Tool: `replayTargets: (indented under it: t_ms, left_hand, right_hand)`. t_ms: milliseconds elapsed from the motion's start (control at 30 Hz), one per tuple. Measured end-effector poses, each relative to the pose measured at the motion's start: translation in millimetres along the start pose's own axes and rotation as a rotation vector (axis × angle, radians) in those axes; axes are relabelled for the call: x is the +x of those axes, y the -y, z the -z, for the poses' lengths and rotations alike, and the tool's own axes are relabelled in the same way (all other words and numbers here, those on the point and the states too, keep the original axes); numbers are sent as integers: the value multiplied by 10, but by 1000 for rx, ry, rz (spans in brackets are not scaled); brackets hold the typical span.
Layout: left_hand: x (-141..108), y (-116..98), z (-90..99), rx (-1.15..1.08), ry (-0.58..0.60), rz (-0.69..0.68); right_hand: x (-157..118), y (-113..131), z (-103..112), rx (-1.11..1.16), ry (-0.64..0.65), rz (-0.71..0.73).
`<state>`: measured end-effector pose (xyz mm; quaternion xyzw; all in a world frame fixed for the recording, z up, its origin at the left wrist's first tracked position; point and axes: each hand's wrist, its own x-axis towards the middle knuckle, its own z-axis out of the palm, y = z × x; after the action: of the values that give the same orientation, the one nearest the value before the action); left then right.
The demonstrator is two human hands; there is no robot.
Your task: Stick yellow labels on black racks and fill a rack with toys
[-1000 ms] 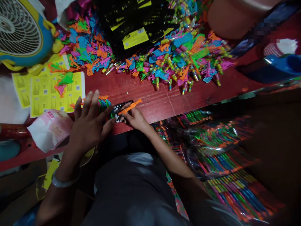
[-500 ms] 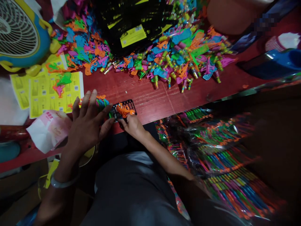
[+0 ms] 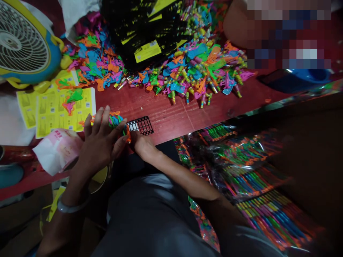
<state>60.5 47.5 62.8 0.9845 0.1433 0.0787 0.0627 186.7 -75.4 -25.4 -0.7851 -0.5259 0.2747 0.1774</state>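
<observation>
My left hand [image 3: 100, 142] lies with its fingers spread over a row of small coloured plastic pieces [image 3: 114, 119] at the near edge of the red table. Its thumb and index finger come close to an orange plastic piece [image 3: 128, 135]. From the other side, my right hand [image 3: 146, 145] is closed at that orange piece; its fingertips are partly hidden. Beyond the right fingers lies a black grid rack [image 3: 144, 125], its right part showing bare openings. The left end of the rack is covered by the pieces and my hand.
A heap of coloured plastic pieces [image 3: 193, 75] spreads across the back of the table, around a black container [image 3: 128, 43]. At left are a fan [image 3: 24, 43], yellow label sheets [image 3: 59, 114] and a tissue pack [image 3: 60, 148]. Bagged coloured pieces [image 3: 254, 178] are stacked below the table edge, right.
My right hand has moved left, carrying the orange piece from over the rack to beside my left thumb. My left hand stays spread in place. The view has shifted slightly.
</observation>
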Motion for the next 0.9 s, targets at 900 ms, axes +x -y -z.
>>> replayTargets:
  t_ms: [900]
  left_hand:
    - [92,-20,83,-2,84,31]
  right_hand:
    - [10,-36,177,14,51,87]
